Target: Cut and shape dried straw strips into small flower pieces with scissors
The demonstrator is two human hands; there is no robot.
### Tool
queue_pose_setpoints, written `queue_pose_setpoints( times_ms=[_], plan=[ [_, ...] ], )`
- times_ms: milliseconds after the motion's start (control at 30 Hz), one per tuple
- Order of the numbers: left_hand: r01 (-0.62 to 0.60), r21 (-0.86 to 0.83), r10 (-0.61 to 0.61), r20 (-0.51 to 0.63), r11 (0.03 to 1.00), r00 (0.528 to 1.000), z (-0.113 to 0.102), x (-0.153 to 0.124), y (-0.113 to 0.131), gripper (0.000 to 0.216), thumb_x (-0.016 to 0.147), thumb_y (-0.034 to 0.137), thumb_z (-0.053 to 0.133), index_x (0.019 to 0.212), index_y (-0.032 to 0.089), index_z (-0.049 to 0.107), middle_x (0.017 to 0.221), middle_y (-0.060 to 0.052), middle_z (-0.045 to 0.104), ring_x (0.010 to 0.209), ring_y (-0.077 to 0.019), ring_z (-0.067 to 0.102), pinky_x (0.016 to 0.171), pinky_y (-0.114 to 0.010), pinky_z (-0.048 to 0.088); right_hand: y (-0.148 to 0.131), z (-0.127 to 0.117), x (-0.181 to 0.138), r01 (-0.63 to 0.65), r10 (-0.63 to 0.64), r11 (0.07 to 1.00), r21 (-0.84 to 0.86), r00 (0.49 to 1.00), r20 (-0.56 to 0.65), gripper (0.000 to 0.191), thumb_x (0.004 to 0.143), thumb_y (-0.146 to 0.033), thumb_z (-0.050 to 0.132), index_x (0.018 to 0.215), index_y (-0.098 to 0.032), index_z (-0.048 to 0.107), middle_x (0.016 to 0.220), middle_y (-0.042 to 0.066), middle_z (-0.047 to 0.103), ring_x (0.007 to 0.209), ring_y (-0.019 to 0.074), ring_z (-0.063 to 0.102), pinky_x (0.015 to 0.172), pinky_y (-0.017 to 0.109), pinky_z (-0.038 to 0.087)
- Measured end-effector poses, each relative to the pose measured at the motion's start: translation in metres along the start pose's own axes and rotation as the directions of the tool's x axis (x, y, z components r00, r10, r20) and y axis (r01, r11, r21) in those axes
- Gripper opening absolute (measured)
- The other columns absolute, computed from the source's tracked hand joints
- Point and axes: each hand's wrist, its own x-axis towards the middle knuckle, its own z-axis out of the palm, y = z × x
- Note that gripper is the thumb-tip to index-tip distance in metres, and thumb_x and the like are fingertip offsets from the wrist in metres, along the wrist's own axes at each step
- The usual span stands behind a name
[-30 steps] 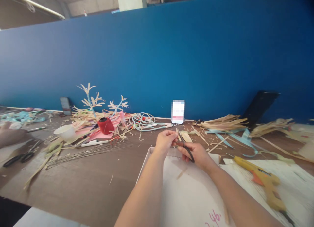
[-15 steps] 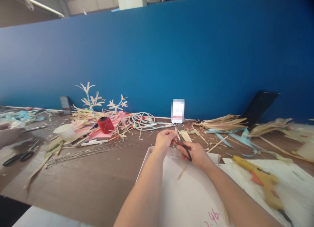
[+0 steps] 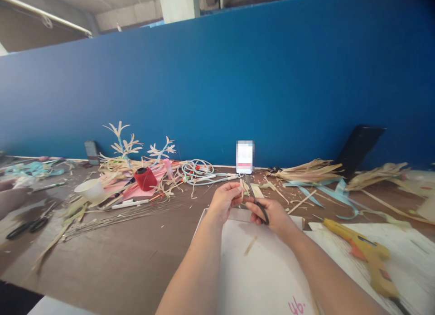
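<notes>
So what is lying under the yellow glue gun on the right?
The yellow glue gun lies on a pale wood-grain board covering the brown table; anything directly beneath the gun is hidden.

Scissors: two, one black pair (image 3: 257,201) in the right hand (image 3: 273,215), another pair (image 3: 25,225) far out past the left hand (image 3: 222,201)
Glue guns: one (image 3: 367,256), just right of the right hand
Red thread spools: one (image 3: 145,179)
White cups: one (image 3: 90,189)
Phones standing upright: one (image 3: 244,157), beyond both hands
Straw flower stems: three (image 3: 126,145)
</notes>
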Motion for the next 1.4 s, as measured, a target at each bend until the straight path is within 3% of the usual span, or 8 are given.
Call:
queue_pose_setpoints(
  times_ms=[167, 333, 667, 1400],
  plan=[
    [0.009, 0.000, -0.009, -0.029, 1.000, 1.000, 0.0020, -0.0007, 0.0004, 0.023, 0.064, 0.022, 0.071, 0.082, 0.011, 0.063, 0.069, -0.002, 0.059, 0.056, -0.0051, 0.054, 0.052, -0.016, 0.049, -0.0007, 0.0000, 0.0013, -0.011, 0.013, 0.999, -0.043, 0.999, 0.051, 0.054, 0.072, -0.050, 0.061, 0.108, -0.011, 0.065, 0.054, 0.001, 0.060, 0.045, 0.0108, 0.050, 0.048, 0.024, 0.038],
    [-0.010, 0.034, 0.012, -0.064, 0.999, 0.998, 0.0048, -0.0023, 0.0007, 0.026, 0.062, 0.031, 0.073, 0.075, 0.011, 0.061, 0.066, 0.000, 0.055, 0.052, -0.0038, 0.049, 0.048, -0.015, 0.046, 0.0046, -0.0005, 0.0022, 0.003, -0.003, 1.000, -0.009, 0.997, 0.076, 0.054, 0.071, -0.050, 0.062, 0.109, -0.011, 0.064, 0.055, 0.001, 0.062, 0.046, 0.0112, 0.051, 0.049, 0.024, 0.039],
    [-0.025, 0.114, 0.036, -0.092, 0.993, 0.995, 0.0054, -0.0022, 0.0015, 0.027, 0.061, 0.033, 0.073, 0.073, 0.012, 0.060, 0.065, -0.001, 0.055, 0.054, -0.0049, 0.049, 0.045, -0.015, 0.044, 0.0026, -0.0001, 0.0011, 0.004, -0.003, 1.000, -0.017, 0.997, 0.072, 0.055, 0.070, -0.050, 0.063, 0.109, -0.011, 0.065, 0.055, 0.001, 0.063, 0.045, 0.0103, 0.049, 0.048, 0.023, 0.038],
    [-0.036, 0.096, 0.040, -0.040, 0.995, 0.998, 0.0058, -0.0018, 0.0001, 0.030, 0.058, 0.033, 0.074, 0.075, 0.011, 0.062, 0.065, -0.001, 0.057, 0.051, -0.0045, 0.047, 0.045, -0.016, 0.041, -0.0015, 0.0014, -0.0008, 0.019, -0.014, 0.996, -0.083, 0.998, 0.054, 0.054, 0.071, -0.052, 0.061, 0.109, -0.013, 0.066, 0.057, 0.001, 0.062, 0.047, 0.0122, 0.051, 0.050, 0.025, 0.040]
  ],
)
